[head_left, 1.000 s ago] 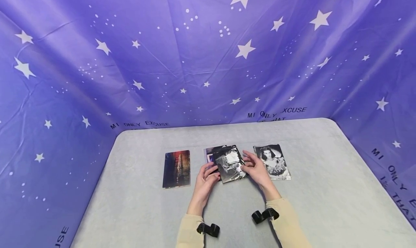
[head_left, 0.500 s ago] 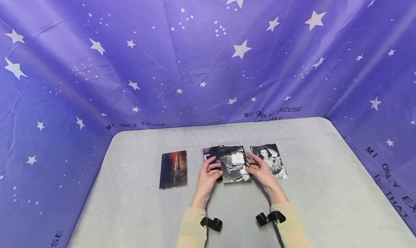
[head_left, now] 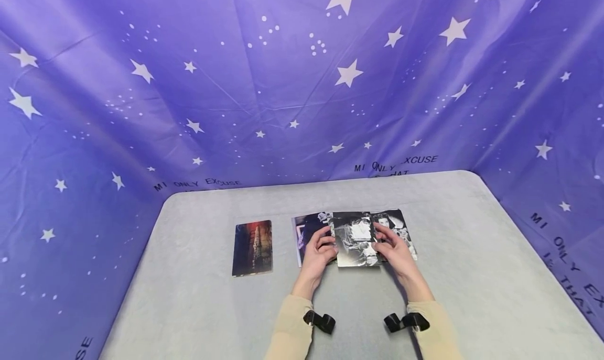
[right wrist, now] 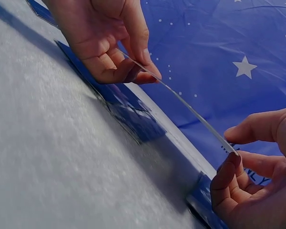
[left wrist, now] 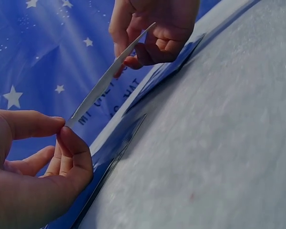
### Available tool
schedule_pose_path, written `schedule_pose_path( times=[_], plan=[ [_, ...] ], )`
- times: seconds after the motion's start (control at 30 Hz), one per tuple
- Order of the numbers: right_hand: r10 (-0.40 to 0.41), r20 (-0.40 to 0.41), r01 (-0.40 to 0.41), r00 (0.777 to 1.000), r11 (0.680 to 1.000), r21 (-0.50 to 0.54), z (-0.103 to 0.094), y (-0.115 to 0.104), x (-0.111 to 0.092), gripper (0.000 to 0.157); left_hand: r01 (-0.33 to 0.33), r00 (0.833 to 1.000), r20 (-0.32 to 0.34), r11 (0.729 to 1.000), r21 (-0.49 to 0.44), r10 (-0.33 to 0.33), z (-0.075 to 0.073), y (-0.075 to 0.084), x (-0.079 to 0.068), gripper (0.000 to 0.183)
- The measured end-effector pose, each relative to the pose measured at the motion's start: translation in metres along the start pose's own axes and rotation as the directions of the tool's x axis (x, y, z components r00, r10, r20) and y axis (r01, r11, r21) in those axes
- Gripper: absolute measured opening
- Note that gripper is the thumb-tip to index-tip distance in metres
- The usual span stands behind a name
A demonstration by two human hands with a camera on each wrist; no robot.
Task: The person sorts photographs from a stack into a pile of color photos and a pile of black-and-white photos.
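A black-and-white photo card (head_left: 354,242) is held in the air between both hands, above the table. My left hand (head_left: 317,255) pinches its left edge between thumb and fingers, while my right hand (head_left: 395,252) pinches the right edge. Seen edge-on in the left wrist view, the card (left wrist: 102,86) looks thin and slightly bent. Below and left of it lies a pile of dark and purple photo cards (head_left: 304,239). Partly covered by the held card and the right hand is a black-and-white portrait card pile (head_left: 401,231).
A pile of dark red and blue cards (head_left: 252,247) lies on the left. The grey table (head_left: 198,297) is backed by a purple star-print cloth (head_left: 283,87). Each wrist wears a black strap, seen on the left wrist strap (head_left: 320,322).
Both hands have moved right with the held card, from over the middle pile toward the right-hand pile. The card has turned from tilted to nearly straight, uncovering more of the middle pile.
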State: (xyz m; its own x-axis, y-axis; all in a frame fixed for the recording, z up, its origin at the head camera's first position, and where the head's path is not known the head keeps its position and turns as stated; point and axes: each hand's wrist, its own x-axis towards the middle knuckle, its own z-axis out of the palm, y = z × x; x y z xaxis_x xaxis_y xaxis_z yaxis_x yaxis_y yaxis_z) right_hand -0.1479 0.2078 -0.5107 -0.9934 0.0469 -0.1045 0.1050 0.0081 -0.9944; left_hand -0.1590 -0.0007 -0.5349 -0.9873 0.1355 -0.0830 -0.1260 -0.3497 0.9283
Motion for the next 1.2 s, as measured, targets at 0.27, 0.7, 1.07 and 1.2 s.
schedule_pose_path(
  times=[0.27,0.7,1.07,1.2],
  plan=[
    [-0.046,-0.011,0.046,0.999,0.999,-0.006,-0.019,0.003,-0.003,0.057,0.019,0.998,0.052,1.0,-0.019,-0.018,0.013,-0.005,0.006,0.065],
    [-0.092,-0.037,0.09,0.995,0.994,-0.058,-0.049,0.005,-0.004,0.054,0.027,0.992,0.125,0.998,0.05,-0.033,0.043,-0.003,0.014,0.062],
    [-0.102,-0.054,0.087,0.993,0.971,-0.222,-0.071,0.003,0.002,0.051,0.051,0.992,0.111,0.989,0.138,-0.067,0.067,-0.015,0.028,0.057],
    [-0.108,-0.044,0.09,0.993,0.951,-0.296,-0.075,0.003,0.005,0.049,0.082,0.991,0.093,0.981,0.176,-0.099,0.075,-0.014,0.032,0.055]
  ],
)
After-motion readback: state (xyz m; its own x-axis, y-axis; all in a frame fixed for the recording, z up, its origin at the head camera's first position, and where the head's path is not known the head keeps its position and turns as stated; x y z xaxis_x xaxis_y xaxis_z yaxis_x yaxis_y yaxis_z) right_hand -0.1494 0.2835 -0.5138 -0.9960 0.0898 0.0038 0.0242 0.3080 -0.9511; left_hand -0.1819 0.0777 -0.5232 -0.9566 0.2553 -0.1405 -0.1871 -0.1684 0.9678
